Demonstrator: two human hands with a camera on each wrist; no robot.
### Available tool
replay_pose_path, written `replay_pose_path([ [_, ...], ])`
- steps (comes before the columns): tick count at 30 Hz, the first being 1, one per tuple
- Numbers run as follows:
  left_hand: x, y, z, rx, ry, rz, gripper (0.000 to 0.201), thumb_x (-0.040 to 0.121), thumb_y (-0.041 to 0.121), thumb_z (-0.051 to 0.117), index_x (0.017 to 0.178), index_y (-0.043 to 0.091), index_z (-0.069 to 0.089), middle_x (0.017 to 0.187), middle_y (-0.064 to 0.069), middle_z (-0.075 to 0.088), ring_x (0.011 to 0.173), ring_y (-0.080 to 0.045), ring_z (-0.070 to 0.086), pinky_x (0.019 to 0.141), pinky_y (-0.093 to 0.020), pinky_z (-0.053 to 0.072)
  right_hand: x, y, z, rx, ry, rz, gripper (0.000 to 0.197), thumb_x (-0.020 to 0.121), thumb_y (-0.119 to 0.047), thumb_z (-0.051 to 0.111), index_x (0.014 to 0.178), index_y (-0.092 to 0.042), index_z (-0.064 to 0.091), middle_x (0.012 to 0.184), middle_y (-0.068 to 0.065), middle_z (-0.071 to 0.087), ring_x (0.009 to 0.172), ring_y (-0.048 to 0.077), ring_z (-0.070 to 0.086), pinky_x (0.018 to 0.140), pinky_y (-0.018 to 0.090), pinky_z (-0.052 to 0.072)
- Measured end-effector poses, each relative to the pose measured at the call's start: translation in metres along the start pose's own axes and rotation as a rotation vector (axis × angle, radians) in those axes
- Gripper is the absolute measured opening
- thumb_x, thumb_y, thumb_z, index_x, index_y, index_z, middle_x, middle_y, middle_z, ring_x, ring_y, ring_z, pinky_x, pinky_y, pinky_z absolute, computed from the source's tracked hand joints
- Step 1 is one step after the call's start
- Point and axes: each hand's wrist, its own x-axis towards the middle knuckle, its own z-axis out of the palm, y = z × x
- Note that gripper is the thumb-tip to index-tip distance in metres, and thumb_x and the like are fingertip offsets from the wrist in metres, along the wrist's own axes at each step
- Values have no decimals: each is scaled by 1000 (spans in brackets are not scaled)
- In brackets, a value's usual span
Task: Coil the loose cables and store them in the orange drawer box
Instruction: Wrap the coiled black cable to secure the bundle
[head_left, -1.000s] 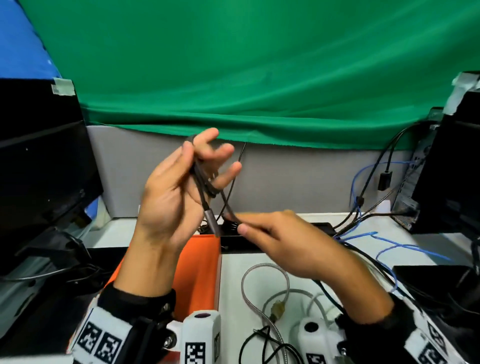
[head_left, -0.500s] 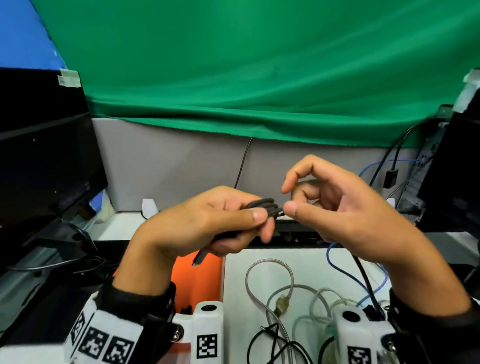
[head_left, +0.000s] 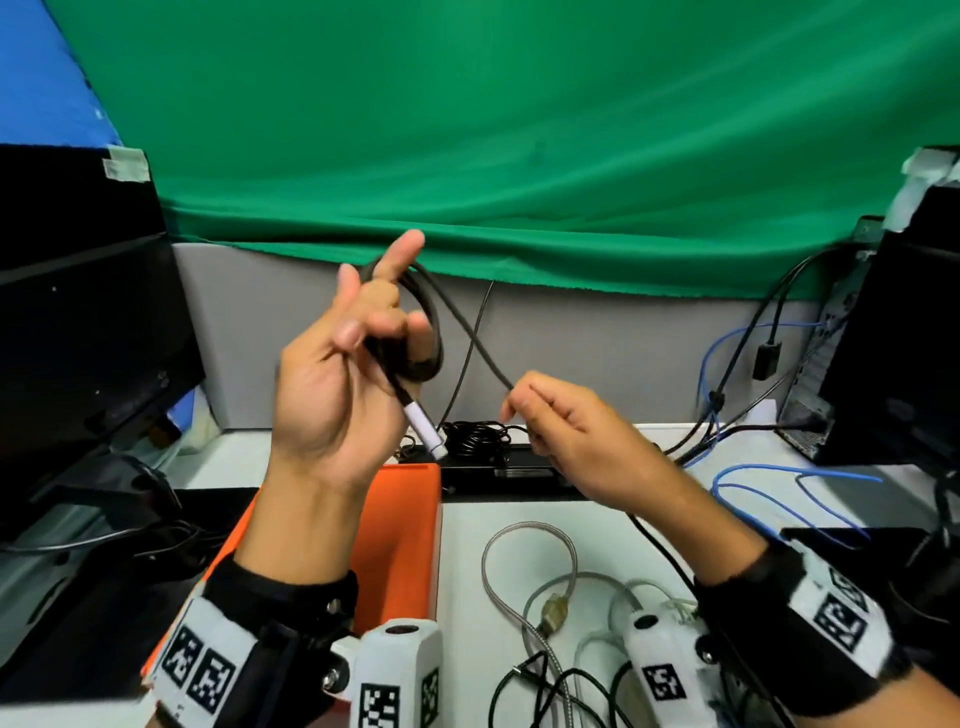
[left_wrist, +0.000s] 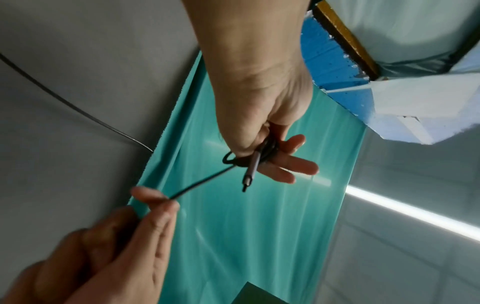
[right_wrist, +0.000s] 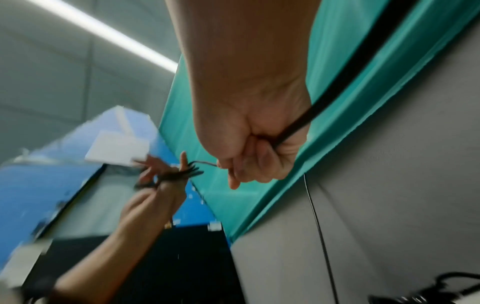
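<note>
Black, thin rubbery cable (head_left: 470, 332), light and springy, is looped round the raised left hand (head_left: 343, 384), whose curled fingers trap its coils, the right hand (head_left: 566, 431) pinching its run; best gripped across the loops, above the orange drawer box (head_left: 400, 530)

Both hands are bare. Each wrist wears a black band (head_left: 291, 587) wrapped in white strips printed with square black codes (head_left: 200, 670), and carries a white camera block (head_left: 397, 670) bearing another code.
</note>
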Motion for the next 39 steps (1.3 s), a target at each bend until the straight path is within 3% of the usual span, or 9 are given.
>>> replay_pose_path([
  [7, 4, -23, -3, 918, 158, 281, 40, 109, 12, 33, 146, -1, 32, 94, -4, 76, 94, -26, 75, 88, -37, 58, 0, -13, 30, -332, -181, -115, 27, 107, -44, 36, 124, -32, 53, 84, -5, 65, 74, 14, 56, 72, 38, 48],
  [12, -3, -20, -14, 1707, 102, 116, 23, 108, 18, 39, 129, 23, 48, 89, 6, 76, 73, -15, 74, 80, -39, 58, 8, -35, -1, -488, -265, -199, 16, 101, -32, 53, 88, -25, 59, 65, -13, 55, 61, 6, 48, 65, 36, 46],
  [17, -11, -14, -5, 1267, -67, -393, 29, 100, 26, 43, 110, 14, 68, 56, -9, 60, 41, -21, 40, 52, -34, 34, 9, -55, -47, -179, -104, -205, 22, 93, -22, 71, 74, -13, 63, 56, -11, 51, 54, 2, 41, 54, 16, 32],
  [22, -14, -21, -1, 576, -249, -444, 32, 100, 29, 52, 105, 1, 65, 50, 7, 32, 36, -10, 21, 37, -23, 27, 8, -60, -54, 128, 105, -343, 17, 87, -19, 75, 77, -15, 61, 61, -2, 50, 60, 8, 41, 55, 21, 33],
  [24, -12, -28, 4, 348, -265, -407, 20, 102, 25, 51, 97, 7, 60, 52, 6, 33, 35, -7, 36, 46, -25, 49, 14, -54, -43, 181, 235, -361, 17, 91, -14, 69, 79, -20, 59, 62, -14, 50, 56, 0, 40, 55, 12, 33],
  [27, -9, -35, 6, 108, -254, -274, 25, 106, 17, 41, 108, -1, 57, 53, 0, 39, 59, -20, 67, 95, -47, 55, 22, -37, -14, 167, 343, -314, 17, 101, -23, 54, 85, -25, 59, 67, -14, 53, 61, 1, 45, 58, 18, 37],
  [31, -2, -27, 9, 232, -50, -45, 45, 107, 19, 31, 136, -15, 42, 54, 1, 46, 99, -28, 74, 113, -47, 41, 10, -17, 20, 21, 128, -114, 23, 107, -30, 42, 102, -44, 60, 68, -3, 49, 61, 11, 43, 60, 38, 40],
  [34, -2, -26, 8, 660, 95, 129, 32, 107, 17, 34, 118, -5, 54, 68, 3, 65, 93, -22, 75, 95, -41, 56, -6, -18, 28, -60, -177, -20, 28, 108, -34, 41, 127, -38, 60, 65, -14, 51, 59, 4, 43, 61, 28, 39],
  [39, -4, -36, 0, 1663, 33, 86, 17, 106, 22, 42, 110, 14, 57, 82, 2, 75, 65, -17, 73, 73, -39, 59, -15, -42, -11, -262, -212, -79, 16, 101, -27, 56, 99, -18, 70, 69, -13, 61, 62, 5, 49, 61, 23, 42],
])
